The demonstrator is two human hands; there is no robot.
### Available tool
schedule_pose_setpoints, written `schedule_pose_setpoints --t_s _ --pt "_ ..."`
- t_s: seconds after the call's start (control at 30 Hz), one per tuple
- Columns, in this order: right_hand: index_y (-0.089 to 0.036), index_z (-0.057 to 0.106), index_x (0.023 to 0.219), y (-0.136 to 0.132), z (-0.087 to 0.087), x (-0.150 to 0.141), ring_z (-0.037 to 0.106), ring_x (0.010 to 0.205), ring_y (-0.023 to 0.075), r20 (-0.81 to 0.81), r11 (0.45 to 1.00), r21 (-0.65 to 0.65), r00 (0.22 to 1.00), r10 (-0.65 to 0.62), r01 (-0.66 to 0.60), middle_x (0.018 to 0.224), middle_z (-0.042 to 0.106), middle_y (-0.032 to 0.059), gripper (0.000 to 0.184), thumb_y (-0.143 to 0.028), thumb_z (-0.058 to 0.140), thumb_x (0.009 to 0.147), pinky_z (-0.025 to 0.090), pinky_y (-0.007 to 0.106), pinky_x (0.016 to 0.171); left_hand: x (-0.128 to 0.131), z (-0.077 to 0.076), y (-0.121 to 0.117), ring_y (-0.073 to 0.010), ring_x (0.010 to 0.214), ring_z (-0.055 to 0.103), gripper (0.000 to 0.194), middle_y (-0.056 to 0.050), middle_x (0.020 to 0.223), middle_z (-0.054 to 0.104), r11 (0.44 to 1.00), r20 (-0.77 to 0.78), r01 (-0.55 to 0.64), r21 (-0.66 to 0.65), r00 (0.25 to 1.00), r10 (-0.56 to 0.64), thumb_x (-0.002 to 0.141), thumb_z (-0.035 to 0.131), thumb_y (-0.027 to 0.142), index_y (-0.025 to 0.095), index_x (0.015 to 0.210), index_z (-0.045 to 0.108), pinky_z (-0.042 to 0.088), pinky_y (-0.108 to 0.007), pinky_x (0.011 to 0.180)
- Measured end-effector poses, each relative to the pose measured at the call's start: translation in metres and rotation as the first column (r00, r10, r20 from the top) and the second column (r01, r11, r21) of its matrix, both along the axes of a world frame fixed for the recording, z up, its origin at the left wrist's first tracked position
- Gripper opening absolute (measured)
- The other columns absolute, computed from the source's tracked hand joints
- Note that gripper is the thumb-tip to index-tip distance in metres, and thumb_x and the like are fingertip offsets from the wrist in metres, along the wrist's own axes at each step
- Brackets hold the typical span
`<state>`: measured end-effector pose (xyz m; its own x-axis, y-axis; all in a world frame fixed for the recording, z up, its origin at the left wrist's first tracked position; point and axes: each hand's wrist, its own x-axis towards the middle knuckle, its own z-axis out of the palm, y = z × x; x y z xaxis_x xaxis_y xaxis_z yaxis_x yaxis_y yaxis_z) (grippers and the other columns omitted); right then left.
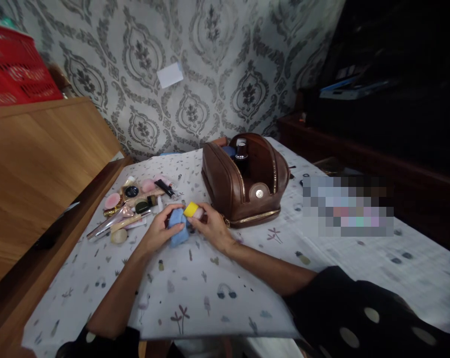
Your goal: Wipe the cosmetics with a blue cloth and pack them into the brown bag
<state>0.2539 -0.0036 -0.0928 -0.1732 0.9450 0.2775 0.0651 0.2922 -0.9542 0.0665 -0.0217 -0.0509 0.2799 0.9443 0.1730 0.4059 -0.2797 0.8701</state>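
Note:
Between the fingers of my left hand (161,229) is a folded blue cloth (179,227). My right hand (214,227) grips a small container with a yellow lid (191,209) and a pale body, tilted towards the cloth. The two hands are close together over the table; whether cloth and container touch is hard to tell. Just behind my right hand stands a brown toiletry bag (221,171), unzipped, with a dark bottle with a silvery cap (241,149) upright inside. To the left of my left hand lies a cluster of cosmetics, among them a black tube (164,188) and a pink round compact (112,201).
A white patterned cloth (195,293) covers the table. At the left is a wooden panel (42,164) with a red basket (16,69) above it. A pixelated patch hides something on the right side of the table. Patterned wallpaper rises behind.

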Motion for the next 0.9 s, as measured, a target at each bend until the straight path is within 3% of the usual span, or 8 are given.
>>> schedule_pose_setpoints --t_s 0.1,0.17,0.3,0.4,0.53,0.67,0.9 --pt "-0.016 0.06 0.107 0.003 -0.002 -0.001 0.059 0.069 0.016 0.026 1.0 -0.022 1.0 -0.006 0.007 0.076 0.063 0.0012 0.035 -0.036 0.066 0.079 0.045 0.024 0.058 0.004 0.002 -0.003 -0.0236 0.098 0.061 0.057 -0.007 0.115 0.063 0.999 0.003 -0.018 0.042 1.0 0.017 0.079 0.072 0.041 0.022 0.129 0.054 0.051 -0.033 0.083" --pt "-0.015 0.061 0.107 0.005 -0.003 -0.002 0.059 0.069 0.0159 0.059 1.0 -0.023 0.998 -0.008 0.009 0.077 0.064 0.0013 0.035 -0.034 0.066 0.078 0.045 0.024 0.058 0.007 0.001 -0.004 -0.0233 0.097 0.061 0.052 -0.007 0.113 0.063 0.989 -0.082 -0.028 0.145 0.996 0.04 0.082 0.07 0.04 0.021 0.128 0.054 0.05 -0.034 0.085" --pt "-0.014 0.062 0.104 0.005 0.0 -0.002 0.058 0.065 0.0144 0.132 0.999 -0.043 0.991 0.0 0.006 0.076 0.064 0.0011 0.033 -0.028 0.065 0.075 0.044 0.023 0.057 0.013 -0.004 -0.005 -0.024 0.104 0.056 0.037 -0.009 0.108 0.06 0.893 -0.359 0.023 0.449 0.92 0.156 0.093 0.054 0.037 0.019 0.125 0.057 0.046 -0.04 0.095" --pt "-0.013 0.061 0.098 0.003 0.004 -0.001 0.058 0.061 0.0138 0.139 0.997 -0.073 0.99 0.034 -0.024 0.069 0.062 -0.0006 0.028 -0.032 0.065 0.076 0.043 0.023 0.056 0.015 -0.008 -0.005 -0.0232 0.111 0.054 0.036 -0.011 0.114 0.057 0.841 -0.428 0.059 0.538 0.879 0.212 0.1 0.04 0.033 0.02 0.131 0.054 0.045 -0.04 0.099" --pt "-0.015 0.06 0.088 0.001 0.009 0.002 0.057 0.054 0.0124 0.13 0.991 -0.097 0.986 0.103 -0.09 0.063 0.059 -0.0024 0.024 -0.036 0.065 0.079 0.042 0.022 0.054 0.016 -0.008 -0.005 -0.0222 0.123 0.05 0.037 -0.012 0.127 0.056 0.825 -0.43 0.114 0.554 0.887 0.166 0.102 0.036 0.028 0.02 0.136 0.048 0.042 -0.041 0.107" --pt "-0.015 0.062 0.083 0.001 0.009 0.005 0.057 0.056 0.0125 0.167 0.987 -0.054 0.974 0.155 -0.148 0.063 0.058 -0.0025 0.021 -0.036 0.065 0.08 0.04 0.022 0.053 0.018 -0.004 -0.006 -0.0232 0.131 0.048 0.037 -0.013 0.136 0.054 0.849 -0.45 0.194 0.492 0.891 0.057 0.102 0.034 0.028 0.021 0.135 0.049 0.039 -0.045 0.112" --pt "-0.013 0.068 0.094 0.002 0.004 0.004 0.052 0.059 0.0117 0.243 0.985 0.005 0.956 0.165 -0.172 0.064 0.058 -0.0033 0.028 -0.036 0.07 0.078 0.036 0.022 0.055 0.017 -0.004 -0.007 -0.0223 0.119 0.054 0.033 -0.012 0.122 0.056 0.901 -0.411 0.172 0.398 0.911 0.008 0.102 0.034 0.031 0.019 0.125 0.055 0.044 -0.039 0.105"
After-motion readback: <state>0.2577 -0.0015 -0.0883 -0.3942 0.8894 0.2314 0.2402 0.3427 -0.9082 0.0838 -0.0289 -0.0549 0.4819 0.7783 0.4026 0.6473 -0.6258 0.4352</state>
